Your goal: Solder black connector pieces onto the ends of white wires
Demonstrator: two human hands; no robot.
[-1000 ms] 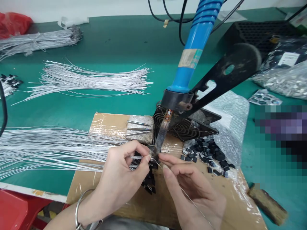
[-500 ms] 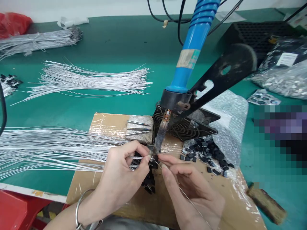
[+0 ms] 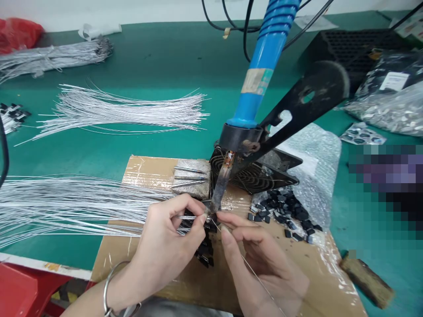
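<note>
A blue-handled soldering iron (image 3: 249, 101) points down in a black metal stand bracket (image 3: 297, 112), its tip between my hands. My left hand (image 3: 168, 242) is closed in a pinch on a thin white wire (image 3: 187, 217), with the wire's end at the iron's tip. My right hand (image 3: 261, 259) pinches a strand of solder wire (image 3: 259, 280), which runs from the tip down across the palm. The joint itself is mostly hidden by fingertips. Just below it, black connector pieces (image 3: 205, 255) lie on the cardboard, partly covered by my left hand.
White wires (image 3: 76, 198) spread to the left; another bundle (image 3: 132, 108) lies behind. Loose black pieces (image 3: 287, 211) lie right of the stand on cardboard (image 3: 148, 169) and bubble wrap (image 3: 320, 154). A block with metal rods (image 3: 191, 189) stands behind my left hand, a worn wooden piece (image 3: 366, 281) at right.
Both hands stay at the iron's tip with the same grips. My right thumb and the lower part of the solder wire have shifted very slightly left.
</note>
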